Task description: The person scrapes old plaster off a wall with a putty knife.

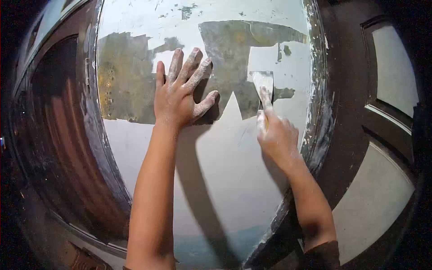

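My left hand (180, 92) is spread on the wall with white dust on its fingers, and nothing is in it. It covers part of a grey-brown bare patch (225, 58) where the white coating (220, 166) is gone. In my right hand (279, 132) is a putty knife (263, 80), its wide metal blade pointing up. The index finger lies along the blade, and the other fingers wrap the handle, which is mostly hidden. The blade's edge is at a remaining white area (263, 58) right of the bare patch. A pointed white tip (231, 105) rises between my hands.
A dark wooden door (58, 135) stands on the left. On the right is a dark frame with pale panels (378, 202). Chipped, paint-spotted trim (318, 90) borders the wall. Shadows of my arms fall on the lower wall.
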Tool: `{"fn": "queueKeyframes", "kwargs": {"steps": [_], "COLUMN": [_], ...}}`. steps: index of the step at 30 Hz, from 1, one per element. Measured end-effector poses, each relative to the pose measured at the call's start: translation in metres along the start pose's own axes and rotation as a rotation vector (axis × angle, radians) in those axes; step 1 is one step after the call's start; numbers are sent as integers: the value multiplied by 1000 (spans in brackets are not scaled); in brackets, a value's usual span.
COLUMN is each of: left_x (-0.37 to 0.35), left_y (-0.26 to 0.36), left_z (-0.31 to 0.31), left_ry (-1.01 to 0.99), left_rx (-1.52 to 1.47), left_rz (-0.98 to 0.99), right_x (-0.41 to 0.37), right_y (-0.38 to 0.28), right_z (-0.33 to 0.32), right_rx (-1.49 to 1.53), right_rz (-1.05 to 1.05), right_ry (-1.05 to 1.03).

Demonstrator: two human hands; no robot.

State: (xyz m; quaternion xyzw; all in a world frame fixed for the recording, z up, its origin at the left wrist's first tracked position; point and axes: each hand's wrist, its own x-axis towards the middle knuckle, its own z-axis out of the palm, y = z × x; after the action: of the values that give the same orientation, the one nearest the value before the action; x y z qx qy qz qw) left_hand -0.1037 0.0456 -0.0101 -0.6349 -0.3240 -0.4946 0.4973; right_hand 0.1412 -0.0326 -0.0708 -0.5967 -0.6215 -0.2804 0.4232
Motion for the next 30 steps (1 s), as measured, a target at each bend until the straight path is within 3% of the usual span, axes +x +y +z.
{"fn": "queueKeyframes", "kwargs": {"steps": [6,13,19,23,26,30], "left_x": [3,1,1,-3,-2,-3], "left_y": [-1,1,2,-2,-1,-1], "left_z": [0,1,-1,5,4,1], "left_ry": [-51,6,-11,42,40,25], "left_rx": [41,31,18,-19,-5,-48], "left_rz": [-14,-9,-20,-12,-20,-21], "right_x": [44,2,43,1,19,54], "right_y": [0,7,7,0,-4,5], "right_z": [-13,-3,-17,-4,-11,-11], "right_rx": [9,-3,-40,48,122,104], "right_rz": [-58,-62,-56,22,103,52], "right_ry": [115,-67,92,-18,30,109]}}
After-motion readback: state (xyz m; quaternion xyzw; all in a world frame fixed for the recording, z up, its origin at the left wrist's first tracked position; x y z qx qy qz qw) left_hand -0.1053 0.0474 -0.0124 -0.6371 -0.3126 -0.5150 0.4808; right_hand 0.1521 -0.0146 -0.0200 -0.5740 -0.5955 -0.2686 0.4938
